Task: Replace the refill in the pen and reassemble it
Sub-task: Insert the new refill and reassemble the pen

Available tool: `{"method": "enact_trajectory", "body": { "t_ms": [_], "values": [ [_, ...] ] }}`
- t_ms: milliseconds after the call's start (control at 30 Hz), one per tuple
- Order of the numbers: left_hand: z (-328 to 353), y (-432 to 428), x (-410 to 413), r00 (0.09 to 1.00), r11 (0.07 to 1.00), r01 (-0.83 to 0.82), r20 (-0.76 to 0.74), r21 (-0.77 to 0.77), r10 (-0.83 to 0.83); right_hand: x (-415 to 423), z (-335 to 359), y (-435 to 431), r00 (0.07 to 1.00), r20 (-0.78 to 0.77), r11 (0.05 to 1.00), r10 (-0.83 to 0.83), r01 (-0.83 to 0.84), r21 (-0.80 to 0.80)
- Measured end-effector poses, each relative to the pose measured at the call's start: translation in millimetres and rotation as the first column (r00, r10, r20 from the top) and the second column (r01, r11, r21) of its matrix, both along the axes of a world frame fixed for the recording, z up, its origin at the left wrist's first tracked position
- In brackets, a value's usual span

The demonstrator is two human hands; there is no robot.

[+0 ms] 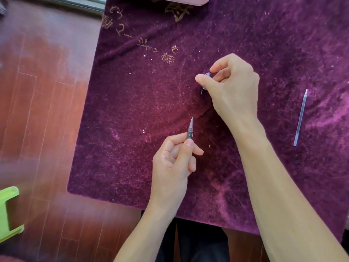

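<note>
My left hand grips a grey pen near its grip section, with the metal tip pointing up and away from me. The pen's lower body is hidden inside my fist. Farther up the cloth, my right hand pinches a small pen cap between thumb and forefinger; its clip hangs down below the thumb. Most of the cap is hidden by the fingers. A thin clear refill lies alone on the cloth to the right, apart from both hands.
A purple fuzzy cloth with gold embroidered characters covers the work surface. To the left is reddish wooden flooring. A green plastic stool sits at the lower left. A pink object touches the cloth's far edge.
</note>
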State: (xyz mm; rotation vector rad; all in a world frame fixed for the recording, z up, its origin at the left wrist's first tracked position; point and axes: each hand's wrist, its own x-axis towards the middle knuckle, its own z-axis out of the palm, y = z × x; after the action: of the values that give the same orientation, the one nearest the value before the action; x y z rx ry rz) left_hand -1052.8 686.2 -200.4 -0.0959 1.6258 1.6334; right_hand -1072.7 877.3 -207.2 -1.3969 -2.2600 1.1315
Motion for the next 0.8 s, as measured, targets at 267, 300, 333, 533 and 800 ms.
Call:
{"method": "enact_trajectory", "body": {
  "t_ms": [267, 300, 333, 533, 800],
  "values": [
    [2.3, -8.2, -5.7, 0.999, 0.999, 0.035, -0.019, -0.025, -0.036, -6.3, -4.2, 5.5, 0.99, 0.137, 0.999, -0.005, 0.009, -0.032],
    [2.4, -9.1, -5.5, 0.999, 0.998, 0.047, -0.022, -0.034, -0.048, -6.4, -3.5, 6.1, 0.99, 0.144, 0.999, -0.002, 0.008, -0.043],
    [2.8, -9.5, -5.2, 0.998, 0.998, 0.056, -0.019, -0.04, -0.057, -6.2, -2.7, 6.9, 0.989, 0.149, 0.999, 0.004, 0.004, -0.052],
    [8.8, -4.7, -2.2, 0.996, 0.997, 0.065, 0.052, 0.041, -0.067, 16.6, 6.6, 12.9, 0.999, 0.053, 0.987, -0.006, 0.014, -0.161],
    [11.9, 0.4, 14.5, 0.976, 0.98, 0.175, 0.113, 0.09, -0.185, 93.4, 12.2, -8.4, 0.943, -0.267, 0.798, -0.198, -0.003, -0.602]
  ]
}}
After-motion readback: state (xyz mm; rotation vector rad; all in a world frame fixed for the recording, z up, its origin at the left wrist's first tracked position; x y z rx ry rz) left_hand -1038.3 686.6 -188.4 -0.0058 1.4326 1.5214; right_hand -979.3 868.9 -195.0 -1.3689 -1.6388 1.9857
